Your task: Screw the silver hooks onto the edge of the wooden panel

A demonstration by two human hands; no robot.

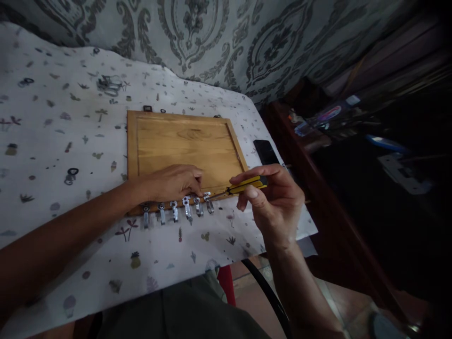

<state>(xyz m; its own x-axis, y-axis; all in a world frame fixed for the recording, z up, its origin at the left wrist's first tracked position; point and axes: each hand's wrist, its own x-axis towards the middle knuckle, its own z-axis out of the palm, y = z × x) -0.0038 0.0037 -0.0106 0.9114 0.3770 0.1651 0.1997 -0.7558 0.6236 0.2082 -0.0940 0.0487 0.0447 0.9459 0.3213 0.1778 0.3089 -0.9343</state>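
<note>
A wooden panel (183,141) with a raised frame lies flat on the table. Several shiny metal hooks (174,211) stand in a row along its near edge, their lower ends hanging past the wood. My left hand (173,183) rests over that edge, thumb and fingers bent together at the top of the rightmost hook (209,203). In my right hand (275,197) is a yellow and black screwdriver (245,185), gripped by its handle between thumb and fingers. Its thin shaft points left, with the tip at the same hook; any screw there is too small to make out.
A patterned white cloth (70,188) covers the table. A black phone (265,152) lies right of the panel. Farther back left sits a cluster of metal pieces (109,84). Dark furniture (300,155) stands to the right, holding a plastic bottle (326,115). A patterned curtain (212,42) hangs behind.
</note>
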